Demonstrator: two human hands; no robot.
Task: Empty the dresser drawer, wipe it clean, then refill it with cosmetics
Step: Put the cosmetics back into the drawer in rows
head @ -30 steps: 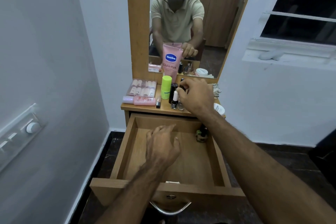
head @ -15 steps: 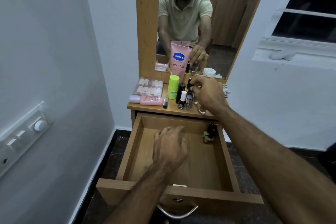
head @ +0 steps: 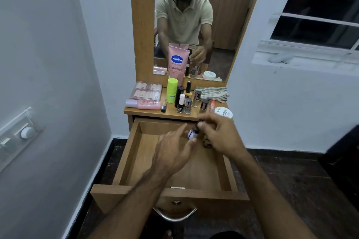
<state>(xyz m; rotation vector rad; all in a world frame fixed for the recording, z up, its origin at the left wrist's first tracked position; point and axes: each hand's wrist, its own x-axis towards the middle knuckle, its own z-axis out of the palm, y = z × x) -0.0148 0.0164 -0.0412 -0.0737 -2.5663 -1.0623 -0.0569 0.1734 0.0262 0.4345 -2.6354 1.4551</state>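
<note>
A: Where does it stand?

B: The open wooden dresser drawer (head: 136, 153) is nearly bare; most cosmetics crowd the wooden desk (head: 171, 112) above, led by the tall pink lotion tube (head: 177, 64). I'd judge refilling has just begun.

A: The hands?

B: The right hand (head: 219, 136) pinches a small dark-capped bottle (head: 192, 133) over the drawer's back right corner. The left hand (head: 173, 150) hovers beside it, fingers straight, holding nothing.

A: Next?

B: Probably set it upright by the small bottle (head: 206, 141) already there.
</note>
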